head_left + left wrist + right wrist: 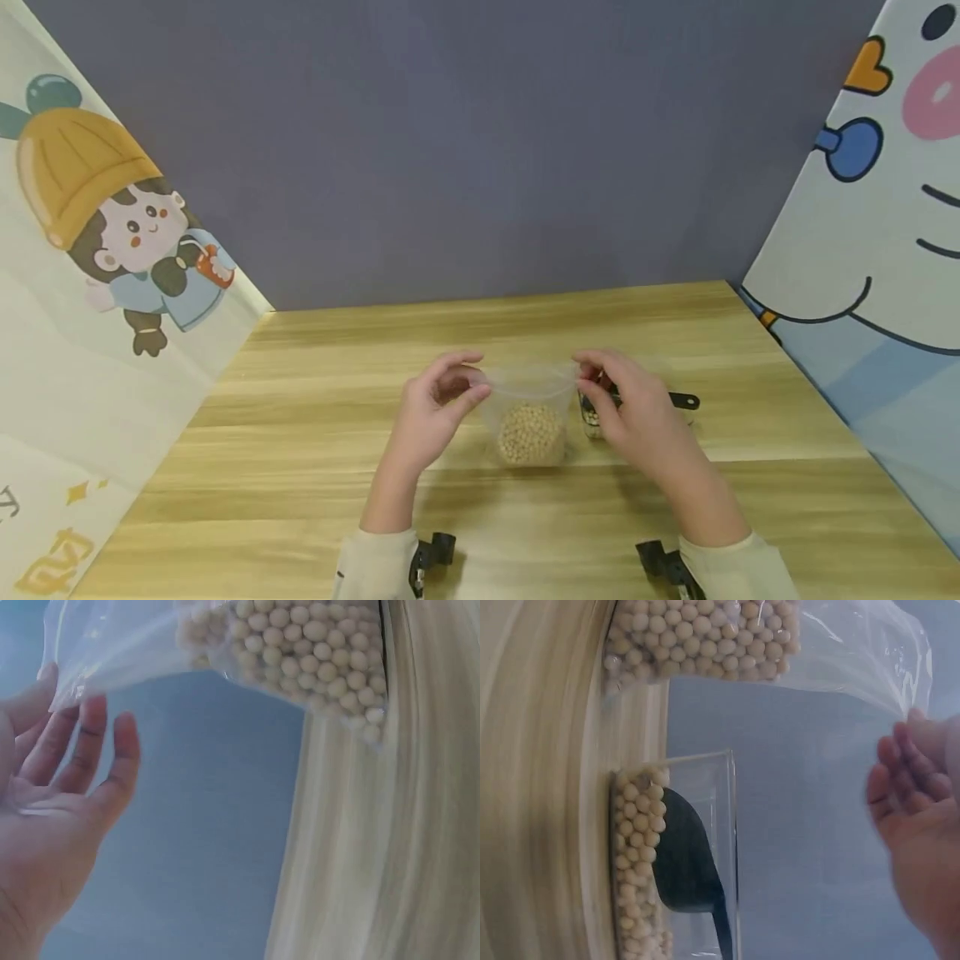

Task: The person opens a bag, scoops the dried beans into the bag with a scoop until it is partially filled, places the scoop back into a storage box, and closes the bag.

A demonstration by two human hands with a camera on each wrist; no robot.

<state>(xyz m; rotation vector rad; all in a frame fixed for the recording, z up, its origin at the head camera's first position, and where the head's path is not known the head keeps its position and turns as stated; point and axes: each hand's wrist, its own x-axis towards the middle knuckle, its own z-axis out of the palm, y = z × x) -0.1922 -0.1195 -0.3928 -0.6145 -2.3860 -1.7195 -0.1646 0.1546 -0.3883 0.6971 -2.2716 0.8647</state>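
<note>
A clear plastic bag [531, 429] partly filled with round, pale beans stands upright on the table. My left hand [429, 408] pinches the bag's upper left corner between thumb and fingers; the left wrist view shows the other fingers spread below that corner. At the opposite top corner, my right hand [637, 412] pinches the plastic with thumb and fingertips. Behind and below the right hand is a clear container [731, 769] holding more of the same beans. A black scoop [686, 855] rests in those beans, its handle [684, 401] sticking out past the right hand.
The wood-grain table [300, 467] runs back to a plain grey-blue panel [480, 150]. Cartoon-printed panels flank it, one on the left [45, 350] and one on the right [847, 242]. The container stands just right of the bag.
</note>
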